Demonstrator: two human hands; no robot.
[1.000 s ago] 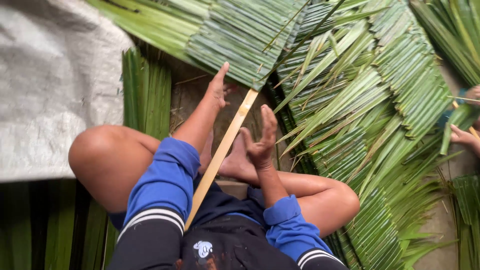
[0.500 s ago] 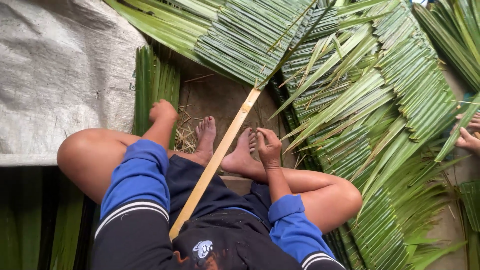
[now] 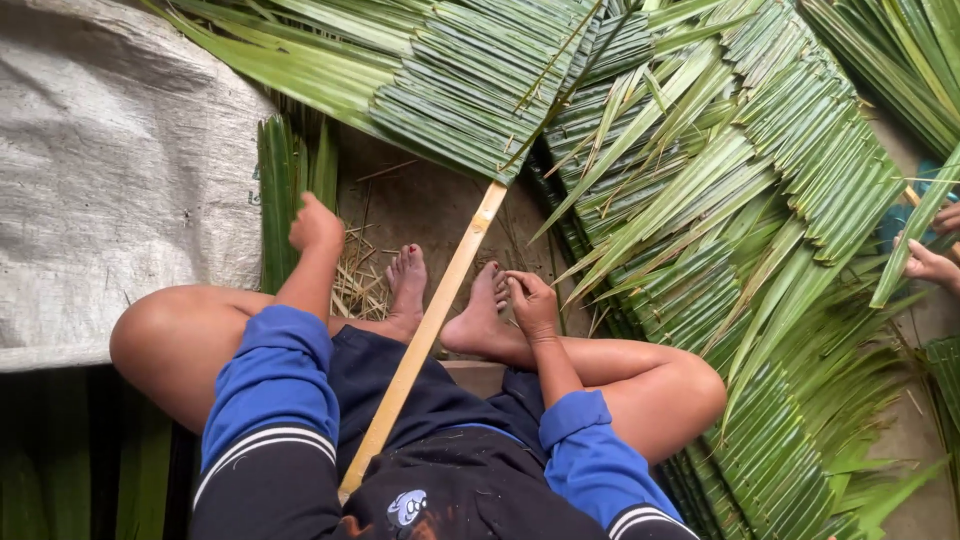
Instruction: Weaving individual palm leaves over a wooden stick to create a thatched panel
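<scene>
Two hands flank the slat (image 3: 440, 305), which runs from the lap up-right into the leaf panel (image 3: 470, 80); left hand (image 3: 316, 224), fisted, grips upright leaves (image 3: 285, 190); right hand (image 3: 531, 300), curled empty, sits nearer.

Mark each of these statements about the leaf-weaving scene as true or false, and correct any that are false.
1. The left hand rests on the bundle of green leaves at the left. True.
2. The bamboo stick lies across both knees. False: it runs lengthwise between the bare feet, from the lap up to the woven leaf panel.
3. The right hand is at the toes of the right foot. True.
4. The right hand grips the bamboo stick. False: it is apart from the stick, beside the foot.
5. A grey woven sheet lies at the left. True.
6. No one else is in view. False: another person's hand shows at the right edge.
</scene>
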